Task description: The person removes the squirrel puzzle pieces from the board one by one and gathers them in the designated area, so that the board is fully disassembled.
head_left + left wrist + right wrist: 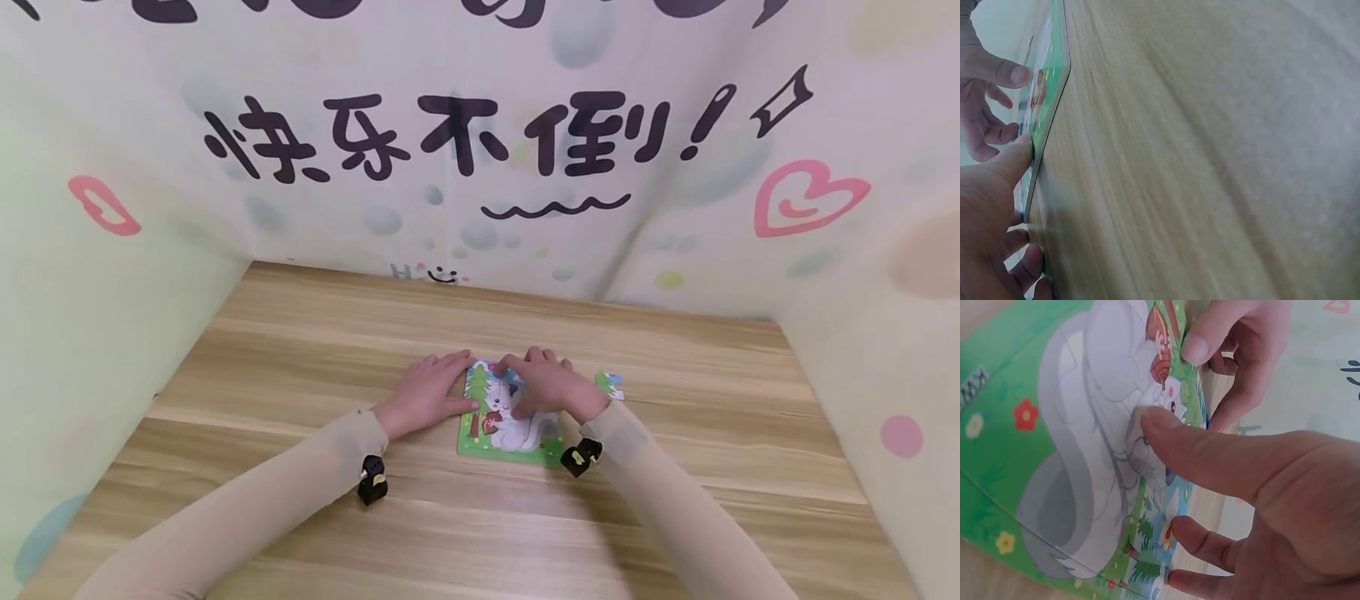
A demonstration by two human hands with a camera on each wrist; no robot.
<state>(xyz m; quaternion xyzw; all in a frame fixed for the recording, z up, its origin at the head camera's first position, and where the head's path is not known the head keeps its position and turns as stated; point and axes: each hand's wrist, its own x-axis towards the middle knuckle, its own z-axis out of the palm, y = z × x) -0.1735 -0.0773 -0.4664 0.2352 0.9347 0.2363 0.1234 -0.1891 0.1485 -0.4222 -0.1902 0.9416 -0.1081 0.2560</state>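
A jigsaw puzzle board (510, 456) with a white-grey squirrel picture lies flat on the table. My left hand (423, 396) rests at the board's left side, its thumb at the edge and its fingers near the far left corner. In the left wrist view that thumb (1013, 161) touches the edge. Over the upper right part is my right hand (555, 383), thumb and forefinger spread. The right wrist view shows its thumb (1163, 425) by the squirrel's head and other fingertips at the far edge. Whether a piece is between thumb and forefinger is hidden.
A loose puzzle piece (609, 385) in green and blue lies right of the board, beyond the right wrist. The wooden table (300, 350) meets a printed cloth wall (360, 225) at the back, with side walls left and right.
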